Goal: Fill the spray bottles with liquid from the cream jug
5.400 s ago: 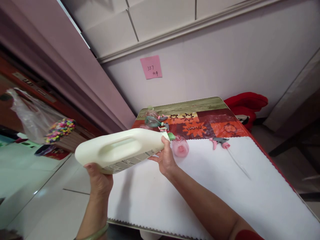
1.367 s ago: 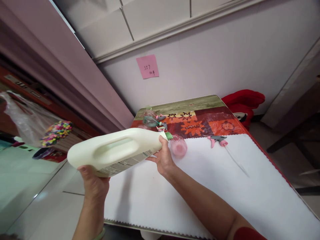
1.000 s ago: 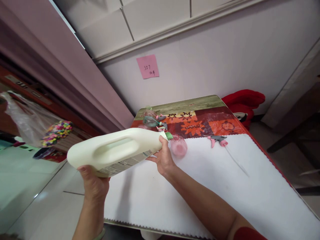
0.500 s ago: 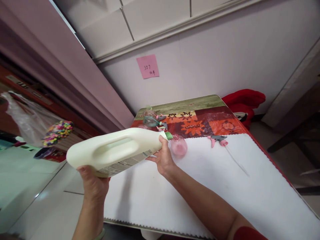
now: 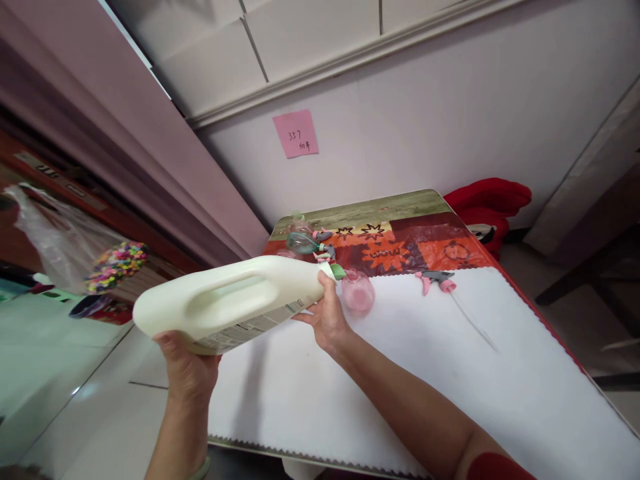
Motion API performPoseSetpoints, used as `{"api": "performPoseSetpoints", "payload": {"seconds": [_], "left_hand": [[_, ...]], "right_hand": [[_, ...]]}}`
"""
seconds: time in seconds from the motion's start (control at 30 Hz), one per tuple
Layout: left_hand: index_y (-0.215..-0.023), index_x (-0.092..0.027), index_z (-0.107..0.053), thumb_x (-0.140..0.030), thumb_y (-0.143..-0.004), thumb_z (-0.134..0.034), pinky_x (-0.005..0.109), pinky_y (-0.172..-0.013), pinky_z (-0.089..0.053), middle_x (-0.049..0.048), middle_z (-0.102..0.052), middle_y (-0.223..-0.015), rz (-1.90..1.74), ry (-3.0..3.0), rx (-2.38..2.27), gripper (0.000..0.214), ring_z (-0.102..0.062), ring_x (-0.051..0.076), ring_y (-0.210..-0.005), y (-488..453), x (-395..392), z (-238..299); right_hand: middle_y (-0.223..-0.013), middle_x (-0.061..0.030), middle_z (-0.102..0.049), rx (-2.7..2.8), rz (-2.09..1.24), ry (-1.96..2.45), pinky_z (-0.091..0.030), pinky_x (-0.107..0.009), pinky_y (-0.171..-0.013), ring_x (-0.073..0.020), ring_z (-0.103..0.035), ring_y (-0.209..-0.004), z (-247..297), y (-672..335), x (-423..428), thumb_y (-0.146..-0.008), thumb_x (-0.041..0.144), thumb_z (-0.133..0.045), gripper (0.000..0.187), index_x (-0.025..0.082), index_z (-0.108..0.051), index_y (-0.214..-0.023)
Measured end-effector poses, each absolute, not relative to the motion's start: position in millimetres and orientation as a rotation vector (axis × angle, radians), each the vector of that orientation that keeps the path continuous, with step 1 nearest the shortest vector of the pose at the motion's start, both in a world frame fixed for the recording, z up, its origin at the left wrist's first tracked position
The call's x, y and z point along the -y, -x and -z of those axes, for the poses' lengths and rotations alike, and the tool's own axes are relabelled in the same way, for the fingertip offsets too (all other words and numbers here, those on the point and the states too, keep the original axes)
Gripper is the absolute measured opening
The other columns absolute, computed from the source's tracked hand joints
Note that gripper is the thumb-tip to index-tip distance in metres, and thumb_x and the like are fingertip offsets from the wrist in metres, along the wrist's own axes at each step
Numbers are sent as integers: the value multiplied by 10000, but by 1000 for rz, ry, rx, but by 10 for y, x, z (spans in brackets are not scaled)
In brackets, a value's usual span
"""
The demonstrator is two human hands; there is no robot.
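A large cream-coloured plastic jug (image 5: 170, 303) with a moulded handle and a printed label lies almost level in the air, its neck a little higher than its base. Its base end rests in my left hand (image 5: 187, 363), fingers hidden underneath. My right hand (image 5: 327, 313) is closed around the neck, just below the white collar and a green leaf-shaped piece (image 5: 339, 271). Right beside that end stands a round pink translucent bottle (image 5: 359, 293) on the white table cover; whether the two touch I cannot tell. To the right lies a pink and grey spray trigger (image 5: 440, 280) with a clear tube.
Behind the jug's neck, a green translucent spray bottle (image 5: 301, 243) and other sprayer parts lie on the patterned red tabletop (image 5: 415, 237). A pink note (image 5: 296, 133) is stuck on the wall. Left are a curtain (image 5: 150, 147) and a plastic bag (image 5: 55, 227); a red object (image 5: 490, 200) stands behind the table.
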State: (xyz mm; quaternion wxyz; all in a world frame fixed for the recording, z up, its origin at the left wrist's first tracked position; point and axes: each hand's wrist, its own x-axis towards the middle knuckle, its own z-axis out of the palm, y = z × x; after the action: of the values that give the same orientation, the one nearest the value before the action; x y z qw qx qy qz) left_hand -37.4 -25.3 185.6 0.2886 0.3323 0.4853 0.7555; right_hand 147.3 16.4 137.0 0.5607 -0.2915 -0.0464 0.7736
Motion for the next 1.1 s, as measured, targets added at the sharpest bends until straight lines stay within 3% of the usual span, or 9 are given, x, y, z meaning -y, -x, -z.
{"api": "performPoseSetpoints", "payload": {"seconds": [0.3,1.1], "left_hand": [[-1181,-232,-722,-854,-497,-768,429,-1109,-486,76,-751,-1212,-2012,-870,-1295,926,-523,369,-1376,361,271,-1865],[-1100,-303,-738,-889,-441,-753,464,-1116,-481,17,-747,-1216,-1993,-866,-1407,882,-447,365,-1441,307,312,-1922]], "right_hand": [[-1188,-56,-722,121,-1823,677,-605,-425,-796,-230,-702,-917,-1356,-1463,-151,-836,580,-596,513,244,-648,-1220],[-1201,-62,-717,137,-1829,663,-606,-442,-798,-247,-706,-960,-1377,-1458,-137,-822,593,-592,539,239,-636,-1226]]}}
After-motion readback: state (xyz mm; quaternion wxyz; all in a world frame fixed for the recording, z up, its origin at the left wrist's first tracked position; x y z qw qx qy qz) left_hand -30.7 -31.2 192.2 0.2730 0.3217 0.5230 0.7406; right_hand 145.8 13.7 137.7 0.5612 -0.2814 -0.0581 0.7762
